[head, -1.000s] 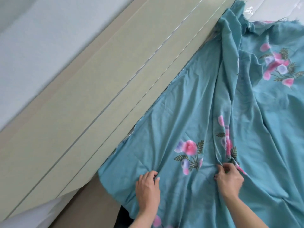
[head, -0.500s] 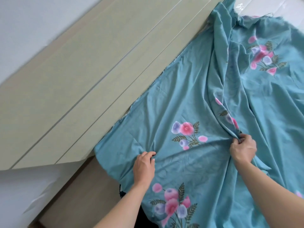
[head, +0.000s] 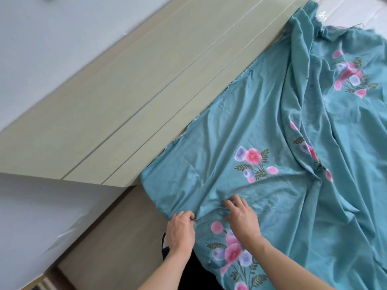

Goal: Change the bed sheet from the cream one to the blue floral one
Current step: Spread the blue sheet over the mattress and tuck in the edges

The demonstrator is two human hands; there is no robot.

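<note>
Now the right hand (head: 243,219) is lying close beside the left hand (head: 180,231), having come over from the bunched fold (head: 318,166) it was pinching half a second ago; that fold is lying free, well apart from both hands. The left hand is sitting nearer the sheet's edge than before. The blue floral sheet (head: 272,114) is spreading over the bed, its long edge running along the pale wooden headboard (head: 117,101).

Left fingers (head: 189,216) are curling and pinching a small ridge of the sheet. Right fingers (head: 235,203) are lying fairly straight and spread, pressing flat on the cloth; nothing is gripped.

Lower right part of the sheet is running out of view. Whatever lies beneath it is mostly hidden; only a glossy white strip (head: 345,11) is showing at the top right. A dark item (head: 165,245) behind the left wrist is too covered to identify.

A white wall (head: 52,38) is standing behind the headboard. A tan side panel (head: 117,237) is lying below the headboard's end.
</note>
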